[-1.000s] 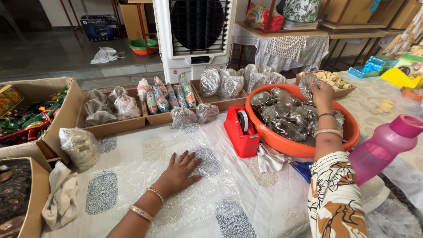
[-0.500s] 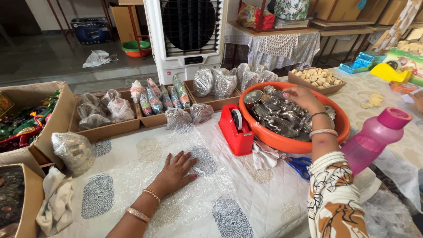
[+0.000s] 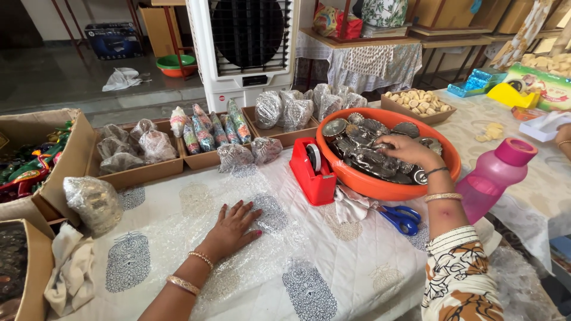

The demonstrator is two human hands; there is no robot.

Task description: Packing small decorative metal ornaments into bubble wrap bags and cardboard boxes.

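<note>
My left hand [image 3: 232,229] lies flat, fingers spread, on a sheet of clear bubble wrap [image 3: 190,205] spread over the white patterned tablecloth. My right hand [image 3: 407,151] is down inside a wide orange basin [image 3: 380,187], fingers curled over the heap of silver metal pieces [image 3: 360,134] in it. Whether it grips one is hidden. A red tape dispenser [image 3: 312,172] stands against the basin's left side. Blue-handled scissors [image 3: 401,217] lie just in front of the basin.
Low cardboard trays [image 3: 140,172] of wrapped bundles line the table's far side, with a white air cooler [image 3: 247,47] behind. A wrapped bundle [image 3: 92,202] and open boxes [image 3: 53,160] sit left. A pink bottle [image 3: 493,178] stands right. Another person's hand [image 3: 562,134] shows at the right edge.
My right hand came down from the basin's far rim into the silver pieces. My left hand stayed flat on the bubble wrap.
</note>
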